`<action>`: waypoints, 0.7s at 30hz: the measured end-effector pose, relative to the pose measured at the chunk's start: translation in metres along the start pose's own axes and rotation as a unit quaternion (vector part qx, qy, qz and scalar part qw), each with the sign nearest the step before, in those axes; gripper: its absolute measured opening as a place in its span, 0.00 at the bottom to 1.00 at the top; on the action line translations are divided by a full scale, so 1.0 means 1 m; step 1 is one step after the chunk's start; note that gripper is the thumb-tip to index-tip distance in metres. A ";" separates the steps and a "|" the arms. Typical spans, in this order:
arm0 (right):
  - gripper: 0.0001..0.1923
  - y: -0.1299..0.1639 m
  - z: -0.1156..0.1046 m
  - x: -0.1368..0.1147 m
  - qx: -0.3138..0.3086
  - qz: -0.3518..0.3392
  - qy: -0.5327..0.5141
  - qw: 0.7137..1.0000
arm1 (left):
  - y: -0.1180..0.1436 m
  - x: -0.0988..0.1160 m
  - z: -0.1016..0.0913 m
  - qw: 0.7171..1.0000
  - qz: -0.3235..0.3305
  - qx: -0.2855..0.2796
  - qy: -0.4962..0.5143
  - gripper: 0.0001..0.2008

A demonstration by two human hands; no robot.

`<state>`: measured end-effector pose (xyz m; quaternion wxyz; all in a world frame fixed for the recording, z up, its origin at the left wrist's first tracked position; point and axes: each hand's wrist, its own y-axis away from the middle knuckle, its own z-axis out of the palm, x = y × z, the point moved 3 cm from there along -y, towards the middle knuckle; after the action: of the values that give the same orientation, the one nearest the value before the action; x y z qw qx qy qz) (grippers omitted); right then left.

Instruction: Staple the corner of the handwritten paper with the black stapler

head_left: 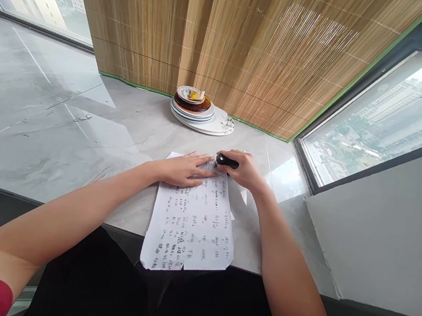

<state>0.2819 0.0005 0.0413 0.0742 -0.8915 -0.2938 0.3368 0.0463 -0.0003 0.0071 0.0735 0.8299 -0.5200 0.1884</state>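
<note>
— Head view: where does the sheet lie?
— On the grey sill, lower end past its front edge; plates well beyond.
— The hands?
— Left hand flat, pressing paper; right hand clenched round a black pen.

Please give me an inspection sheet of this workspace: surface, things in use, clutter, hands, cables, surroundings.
Surface: grey marble-look ledge, glossy.
Things in use: written sheet, its lower edge overhanging the ledge; black pen at its top.
Clutter: stack of plates by the blind.
Hands: left hand flat on the sheet; right hand holds the pen.
Cables: nothing seen.
Surroundings: bamboo blind; windows showing buildings.
</note>
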 end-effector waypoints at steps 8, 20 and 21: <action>0.14 -0.002 0.005 -0.011 -0.041 -0.015 0.005 0.999 | -0.001 0.002 0.000 1.000 -0.004 -0.002 0.000 0.27; 0.10 -0.001 0.003 -0.014 -0.051 -0.010 0.033 0.998 | 0.000 0.003 -0.001 0.999 -0.031 -0.024 -0.015 0.28; 0.10 -0.001 0.003 -0.014 -0.052 -0.010 0.036 0.998 | 0.000 0.004 -0.001 0.999 -0.033 -0.026 -0.016 0.28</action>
<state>0.2709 -0.0067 0.0472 0.0414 -0.9027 -0.3169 0.2882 0.0480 -0.0029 0.0090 0.0929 0.8471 -0.4986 0.1586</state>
